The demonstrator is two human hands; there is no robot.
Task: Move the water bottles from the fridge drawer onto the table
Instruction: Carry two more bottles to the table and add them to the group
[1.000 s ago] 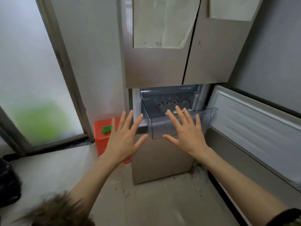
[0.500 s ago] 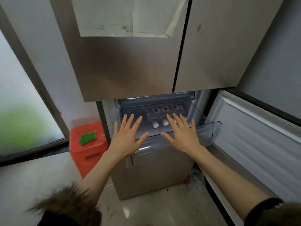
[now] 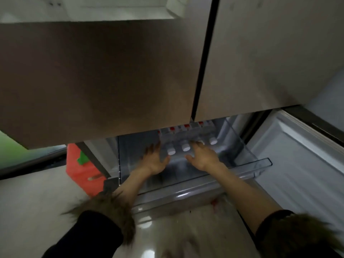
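Both hands had dropped from in front of the drawer [image 3: 260, 165] right down into it — left hand [image 3: 155, 161] and right hand [image 3: 202, 158] spread, empty, flanking the bottles [image 3: 186, 141] lying at the back. No bottle lifted yet; the grab looked imminent.

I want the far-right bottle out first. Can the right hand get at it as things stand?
Probably yes. The right hand is open inside the clear drawer, beside the white-capped bottles. The far-right bottle lies just beyond its fingers, nothing between them; the closed upper door overhangs only the bottles' far ends.
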